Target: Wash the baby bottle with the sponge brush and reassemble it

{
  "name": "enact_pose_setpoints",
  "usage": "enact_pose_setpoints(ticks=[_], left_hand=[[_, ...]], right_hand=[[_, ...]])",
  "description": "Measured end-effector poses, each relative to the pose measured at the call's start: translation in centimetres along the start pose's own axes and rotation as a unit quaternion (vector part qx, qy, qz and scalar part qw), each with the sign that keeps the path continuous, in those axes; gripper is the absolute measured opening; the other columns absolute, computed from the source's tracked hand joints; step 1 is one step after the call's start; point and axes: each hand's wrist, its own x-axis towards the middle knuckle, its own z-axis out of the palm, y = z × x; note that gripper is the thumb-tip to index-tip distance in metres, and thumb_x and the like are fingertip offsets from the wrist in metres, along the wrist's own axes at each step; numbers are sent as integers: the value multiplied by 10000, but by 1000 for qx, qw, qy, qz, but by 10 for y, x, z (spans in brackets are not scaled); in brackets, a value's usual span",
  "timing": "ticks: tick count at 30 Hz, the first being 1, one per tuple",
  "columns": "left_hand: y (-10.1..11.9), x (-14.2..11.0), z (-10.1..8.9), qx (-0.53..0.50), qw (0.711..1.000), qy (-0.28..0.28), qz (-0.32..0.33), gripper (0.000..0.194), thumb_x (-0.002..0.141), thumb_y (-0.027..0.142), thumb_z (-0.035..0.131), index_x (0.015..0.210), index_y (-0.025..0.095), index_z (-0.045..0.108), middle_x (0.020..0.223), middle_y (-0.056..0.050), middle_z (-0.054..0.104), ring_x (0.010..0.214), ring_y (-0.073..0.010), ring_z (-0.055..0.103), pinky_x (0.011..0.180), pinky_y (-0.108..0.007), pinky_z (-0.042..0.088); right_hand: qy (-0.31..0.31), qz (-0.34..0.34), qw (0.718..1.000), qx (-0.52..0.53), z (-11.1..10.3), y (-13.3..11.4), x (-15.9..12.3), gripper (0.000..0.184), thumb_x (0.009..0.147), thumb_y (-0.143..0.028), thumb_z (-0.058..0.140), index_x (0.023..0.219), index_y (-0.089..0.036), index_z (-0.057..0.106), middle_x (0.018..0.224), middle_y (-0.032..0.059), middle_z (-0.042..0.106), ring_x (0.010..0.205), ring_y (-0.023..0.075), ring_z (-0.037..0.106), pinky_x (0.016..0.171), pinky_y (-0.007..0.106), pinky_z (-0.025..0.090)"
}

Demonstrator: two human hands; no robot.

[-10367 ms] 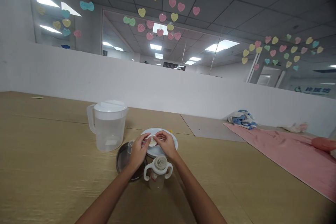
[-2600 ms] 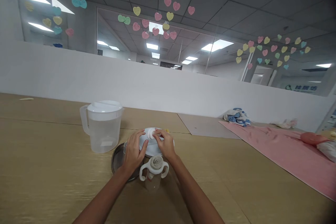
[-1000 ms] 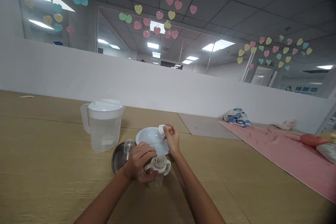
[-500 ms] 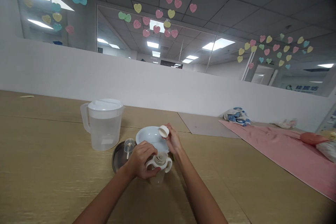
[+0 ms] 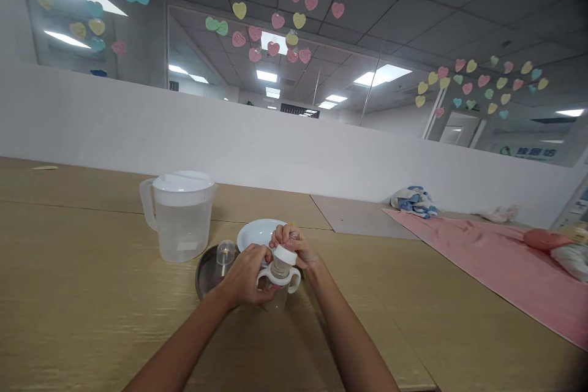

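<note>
A clear baby bottle (image 5: 277, 300) with a white two-handled holder (image 5: 278, 275) stands on the table in front of me. My left hand (image 5: 247, 275) is closed around the bottle's left handle and neck. My right hand (image 5: 296, 247) pinches a white bottle cap ring (image 5: 285, 255), tilted at the mouth of the bottle; a clear teat seems to be under its fingers. Whether the ring sits on the thread I cannot tell. Left of the bottle, a clear dome cap (image 5: 225, 253) rests on a round dark metal tray (image 5: 207, 269). A white bowl (image 5: 257, 231) stands behind my hands, partly hidden.
A lidded plastic pitcher (image 5: 184, 220) holding clear liquid stands at the left. On the right lie a pink cloth (image 5: 468, 257), a blue and white cloth (image 5: 414, 202) and a red bundle (image 5: 546, 239). A low white wall (image 5: 285, 153) runs behind the table.
My right hand has come down and left, bringing the cap ring from above the bowl onto or over the bottle's mouth. My left hand stays on the bottle.
</note>
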Motion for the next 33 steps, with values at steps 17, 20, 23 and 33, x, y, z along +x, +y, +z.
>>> enact_pose_setpoints(ticks=[17, 20, 23, 33], left_hand=[[-1, 0, 3, -34, 997, -13, -73, 391, 574, 301, 622, 877, 210, 392, 823, -22, 542, 760, -207, 537, 622, -305, 420], [0, 1, 4, -27, 996, -20, -86, 376, 591, 318, 614, 867, 207, 383, 824, -26, 539, 771, -212, 535, 626, -311, 421], [1, 2, 6, -26, 994, -22, -105, 365, 598, 316, 607, 861, 205, 379, 830, -28, 542, 780, -215, 537, 631, -315, 424], [-2, 1, 7, -47, 994, -5, -101, 417, 585, 264, 627, 940, 207, 416, 885, -28, 559, 824, -215, 545, 709, -328, 438]], right_hand=[[-56, 86, 980, -173, -4, -8, -2, 376, 503, -395, 778, 702, -173, 548, 722, 10, 582, 697, 157, 561, 639, 264, 438], [-63, 86, 977, -186, -2, -8, -1, 377, 502, -382, 783, 741, -172, 580, 738, 17, 602, 736, 170, 570, 677, 277, 442], [-36, 75, 981, -173, -3, -4, 1, 390, 530, -447, 762, 754, -169, 606, 697, 8, 589, 688, 162, 561, 643, 264, 438], [151, 5, 976, -156, -12, 12, 12, 585, 666, -722, 488, 540, -160, 588, 512, 22, 531, 474, 111, 451, 486, 229, 371]])
